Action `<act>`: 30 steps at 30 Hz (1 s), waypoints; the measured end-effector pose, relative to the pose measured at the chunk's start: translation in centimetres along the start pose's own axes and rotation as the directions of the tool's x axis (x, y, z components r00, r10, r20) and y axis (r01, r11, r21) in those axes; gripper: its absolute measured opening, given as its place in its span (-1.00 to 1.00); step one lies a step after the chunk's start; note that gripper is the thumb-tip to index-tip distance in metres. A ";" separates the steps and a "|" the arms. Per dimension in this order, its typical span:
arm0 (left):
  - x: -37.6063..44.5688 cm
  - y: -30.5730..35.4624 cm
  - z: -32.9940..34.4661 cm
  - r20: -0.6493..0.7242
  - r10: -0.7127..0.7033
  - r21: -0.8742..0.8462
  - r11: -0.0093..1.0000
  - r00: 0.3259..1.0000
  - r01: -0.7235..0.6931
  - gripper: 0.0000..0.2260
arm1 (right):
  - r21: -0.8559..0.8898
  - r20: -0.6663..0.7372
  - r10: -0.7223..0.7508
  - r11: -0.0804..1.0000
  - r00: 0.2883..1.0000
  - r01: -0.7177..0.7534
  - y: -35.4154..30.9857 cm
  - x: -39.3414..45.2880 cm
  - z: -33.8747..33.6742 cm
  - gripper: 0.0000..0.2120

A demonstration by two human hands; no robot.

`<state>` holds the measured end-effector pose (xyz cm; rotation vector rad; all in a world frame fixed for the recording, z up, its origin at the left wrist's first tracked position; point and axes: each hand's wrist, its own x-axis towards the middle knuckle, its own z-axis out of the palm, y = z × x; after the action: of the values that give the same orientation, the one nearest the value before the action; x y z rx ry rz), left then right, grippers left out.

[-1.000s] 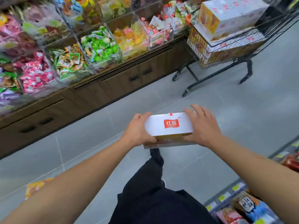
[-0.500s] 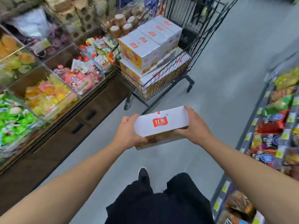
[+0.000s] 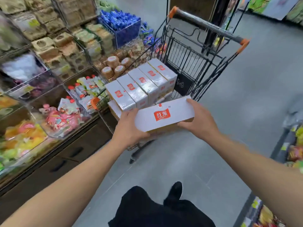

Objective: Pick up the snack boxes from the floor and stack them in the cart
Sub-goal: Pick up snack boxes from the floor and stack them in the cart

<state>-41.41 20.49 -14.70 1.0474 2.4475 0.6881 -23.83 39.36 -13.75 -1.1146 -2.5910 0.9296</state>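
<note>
I hold a white snack box with a red logo and a yellow underside, level, at the near end of the black wire cart. My left hand grips its left end and my right hand grips its right end. Inside the cart, several matching white boxes stand side by side in a row on top of a lower layer of boxes. The held box hides the cart's near rim.
A shelf unit with clear bins of candy and packaged snacks runs along the left, touching the cart's side. Another snack shelf lines the right edge. Grey tiled floor lies open to the cart's right. My dark trousers and shoe are below.
I have walked closer to the cart, which now fills the middle of the view. The box stays held in both hands and has reached the cart's near end.
</note>
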 end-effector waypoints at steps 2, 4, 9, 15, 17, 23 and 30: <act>2.8 1.4 0.0 -0.058 -0.049 -0.024 0.999 0.997 0.047 -0.15 | -0.011 0.000 -0.054 0.999 0.999 0.054 0.3 4.0 -1.5 -0.12; 4.8 2.5 -0.2 -0.093 -0.095 -0.077 0.993 0.991 0.088 -0.14 | -0.016 -0.003 -0.104 0.994 0.995 0.104 0.6 7.1 -2.4 -0.14; 11.5 3.6 0.2 -0.154 -0.164 -0.114 0.982 0.974 0.148 -0.07 | -0.025 0.051 -0.175 0.984 0.983 0.176 1.0 15.9 -3.4 -0.14; 18.5 3.4 2.6 -0.034 -0.265 -0.149 0.955 0.964 0.257 -0.09 | -0.058 0.148 -0.100 0.992 0.984 0.109 3.0 22.8 -2.6 -0.16; 20.6 3.4 3.7 0.026 -0.293 -0.144 0.945 0.956 0.294 -0.09 | -0.086 0.188 -0.064 0.993 0.980 0.082 4.1 25.1 -2.3 -0.15; 24.0 3.4 6.6 0.130 -0.387 -0.095 0.912 0.913 0.400 -0.06 | -0.105 0.357 -0.063 0.989 0.932 0.107 6.0 29.7 -1.4 -0.26; 26.9 3.4 11.5 0.177 -0.496 -0.105 0.850 0.850 0.517 -0.03 | -0.209 0.641 0.013 0.965 0.768 0.158 11.0 36.5 1.7 0.02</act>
<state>-50.85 45.94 -26.23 0.3405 2.3502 0.5776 -43.69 69.98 -24.85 -0.8268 -3.3612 1.1442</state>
